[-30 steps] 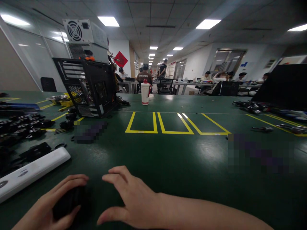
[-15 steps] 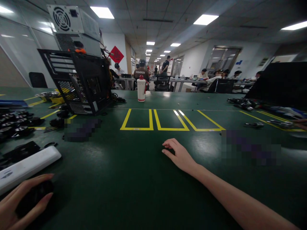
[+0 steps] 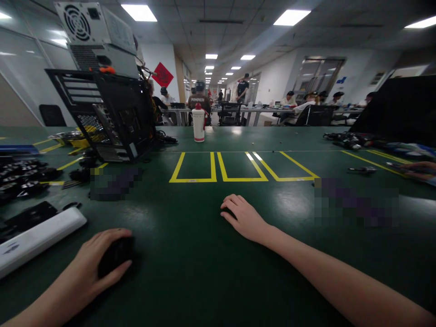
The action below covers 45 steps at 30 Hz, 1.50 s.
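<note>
On green tabletop (image 3: pixel 184 281), rounded black object (image 3: pixel 115 258) within left hand's (image 3: pixel 89 261) grasp, right hand (image 3: pixel 245 218) loosely curled

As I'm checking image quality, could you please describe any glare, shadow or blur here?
Head view: glare pales the green tabletop beyond the right forearm; the dark object in the left hand loses detail in shadow; pixelation hides two purplish items.

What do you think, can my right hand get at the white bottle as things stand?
Probably yes, perhaps with a lean: your right hand looks unoccupied, and only flat yellow tape outlines show on the table before the white bottle, though it stands well back.
</note>
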Available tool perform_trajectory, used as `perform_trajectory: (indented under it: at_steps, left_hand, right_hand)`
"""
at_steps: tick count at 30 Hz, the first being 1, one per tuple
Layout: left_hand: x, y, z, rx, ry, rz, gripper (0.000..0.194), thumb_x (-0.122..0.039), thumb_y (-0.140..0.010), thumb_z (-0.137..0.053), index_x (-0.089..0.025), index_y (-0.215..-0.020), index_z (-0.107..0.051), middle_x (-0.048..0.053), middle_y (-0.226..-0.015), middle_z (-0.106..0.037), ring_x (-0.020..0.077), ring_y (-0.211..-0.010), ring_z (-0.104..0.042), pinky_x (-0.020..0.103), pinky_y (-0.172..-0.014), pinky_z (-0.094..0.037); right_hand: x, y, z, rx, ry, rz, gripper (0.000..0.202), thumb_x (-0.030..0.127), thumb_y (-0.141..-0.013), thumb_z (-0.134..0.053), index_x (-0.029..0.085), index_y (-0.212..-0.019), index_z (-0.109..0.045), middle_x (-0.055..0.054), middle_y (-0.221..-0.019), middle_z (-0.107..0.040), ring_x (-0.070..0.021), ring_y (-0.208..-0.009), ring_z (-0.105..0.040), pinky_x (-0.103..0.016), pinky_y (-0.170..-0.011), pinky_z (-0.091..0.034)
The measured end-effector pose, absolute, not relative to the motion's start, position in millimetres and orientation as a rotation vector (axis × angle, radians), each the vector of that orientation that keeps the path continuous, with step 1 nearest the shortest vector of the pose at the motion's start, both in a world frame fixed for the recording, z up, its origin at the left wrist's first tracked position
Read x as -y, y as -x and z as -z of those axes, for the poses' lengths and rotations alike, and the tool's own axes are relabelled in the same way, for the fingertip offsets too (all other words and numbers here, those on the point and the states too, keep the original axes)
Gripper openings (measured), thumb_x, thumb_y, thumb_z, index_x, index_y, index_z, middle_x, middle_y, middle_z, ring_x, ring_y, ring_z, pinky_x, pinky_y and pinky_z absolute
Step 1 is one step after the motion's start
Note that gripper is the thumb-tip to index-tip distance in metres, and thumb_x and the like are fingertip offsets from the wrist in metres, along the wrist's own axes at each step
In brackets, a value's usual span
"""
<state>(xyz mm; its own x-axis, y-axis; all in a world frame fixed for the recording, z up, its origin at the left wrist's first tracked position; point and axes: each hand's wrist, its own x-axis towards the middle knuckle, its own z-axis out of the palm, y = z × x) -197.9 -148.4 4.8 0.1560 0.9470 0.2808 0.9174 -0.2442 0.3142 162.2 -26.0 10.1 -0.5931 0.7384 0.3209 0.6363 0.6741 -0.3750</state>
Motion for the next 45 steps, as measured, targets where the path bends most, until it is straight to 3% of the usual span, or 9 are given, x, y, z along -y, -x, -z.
perform_trajectory:
  at_steps: [4, 8, 11, 16, 21, 25, 32, 38, 45]
  left_hand:
    - [95, 138, -20, -1.618, -2.228, -0.636, 0.040, -0.038, -0.076, -0.051, -0.024, -0.111, -0.038, 0.004, -0.106, -0.049, 0.0216, -0.094, -0.052, 0.037, -0.082, -0.045]
    - [32, 83, -20, -1.392, -2.281, -0.757, 0.041, -0.034, -0.075, -0.054, -0.022, -0.110, -0.037, 0.005, -0.106, -0.046, 0.0212, -0.095, -0.050, 0.037, -0.082, -0.043]
    - [-10, 51, -13, -1.264, -2.355, -0.833, 0.041, -0.031, -0.072, -0.057, -0.020, -0.107, -0.038, 0.006, -0.104, -0.046, 0.0220, -0.097, -0.048, 0.038, -0.085, -0.041]
    - [-53, 20, -8, -1.161, -2.371, -0.873, 0.040, -0.027, -0.071, -0.057, -0.018, -0.104, -0.038, 0.006, -0.100, -0.046, 0.0216, -0.095, -0.049, 0.038, -0.084, -0.041]
    - [-58, 10, -8, -1.086, -2.377, -0.871, 0.035, -0.022, -0.073, -0.055, -0.019, -0.103, -0.038, 0.006, -0.100, -0.046, 0.0203, -0.092, -0.050, 0.036, -0.081, -0.042]
    - [-51, 10, -8, -1.029, -2.433, -0.863, 0.035, -0.023, -0.074, -0.054, -0.020, -0.105, -0.038, 0.006, -0.101, -0.045, 0.0201, -0.092, -0.049, 0.036, -0.081, -0.042]
    - [-44, 10, -6, -0.993, -2.501, -0.876, 0.040, -0.025, -0.074, -0.056, -0.020, -0.109, -0.038, 0.007, -0.105, -0.044, 0.0204, -0.095, -0.048, 0.036, -0.083, -0.042]
    - [-41, 9, -4, -1.211, -2.554, -0.813, 0.075, -0.040, -0.071, -0.058, -0.017, -0.129, -0.016, 0.013, -0.127, -0.034, 0.0295, -0.115, -0.037, 0.047, -0.095, -0.029]
    - [-38, 16, -16, -1.150, -2.611, -0.621, 0.064, -0.038, -0.080, -0.046, -0.019, -0.131, -0.012, 0.013, -0.131, -0.032, 0.0285, -0.120, -0.033, 0.048, -0.096, -0.028]
  right_hand:
    - [23, -156, -11, 2.414, 1.028, -0.349, 0.020, 0.028, -0.082, -0.046, 0.021, -0.098, -0.054, -0.006, -0.102, -0.052, -0.0205, -0.091, -0.049, -0.038, -0.077, -0.043]
    - [8, -152, -11, 2.295, 1.039, -0.528, 0.021, 0.035, -0.080, -0.047, 0.019, -0.089, -0.057, -0.006, -0.094, -0.054, -0.0186, -0.085, -0.051, -0.035, -0.073, -0.043]
    - [-17, -151, -7, 2.006, 1.162, -0.772, 0.030, 0.041, -0.083, -0.038, 0.018, -0.086, -0.056, -0.004, -0.083, -0.056, -0.0157, -0.074, -0.054, -0.032, -0.067, -0.044]
    - [-55, -153, 5, 1.659, 1.178, -1.010, 0.036, 0.047, -0.083, -0.033, 0.017, -0.086, -0.053, -0.004, -0.087, -0.057, -0.0145, -0.077, -0.057, -0.030, -0.071, -0.045]
    - [-57, -159, 1, 1.689, 1.121, -1.114, 0.029, 0.040, -0.081, -0.042, 0.020, -0.098, -0.053, -0.004, -0.099, -0.057, -0.0165, -0.092, -0.054, -0.034, -0.084, -0.042]
    - [-48, -164, -13, 1.644, 1.080, -1.346, 0.042, 0.028, -0.075, -0.055, 0.021, -0.115, -0.043, -0.008, -0.114, -0.052, -0.0176, -0.103, -0.051, -0.036, -0.090, -0.039]
    - [-43, -165, -20, 1.657, 1.013, -1.433, 0.037, 0.020, -0.074, -0.057, 0.018, -0.110, -0.048, -0.007, -0.107, -0.057, -0.0177, -0.102, -0.052, -0.040, -0.092, -0.038]
    - [-45, -163, -14, 1.601, 1.001, -1.423, 0.041, 0.016, -0.070, -0.060, 0.018, -0.109, -0.048, -0.007, -0.100, -0.059, -0.0167, -0.097, -0.055, -0.040, -0.090, -0.040]
    - [-47, -160, -5, 1.618, 0.877, -1.331, 0.038, 0.012, -0.067, -0.059, 0.018, -0.103, -0.049, -0.006, -0.106, -0.054, -0.0152, -0.096, -0.054, -0.036, -0.091, -0.041]
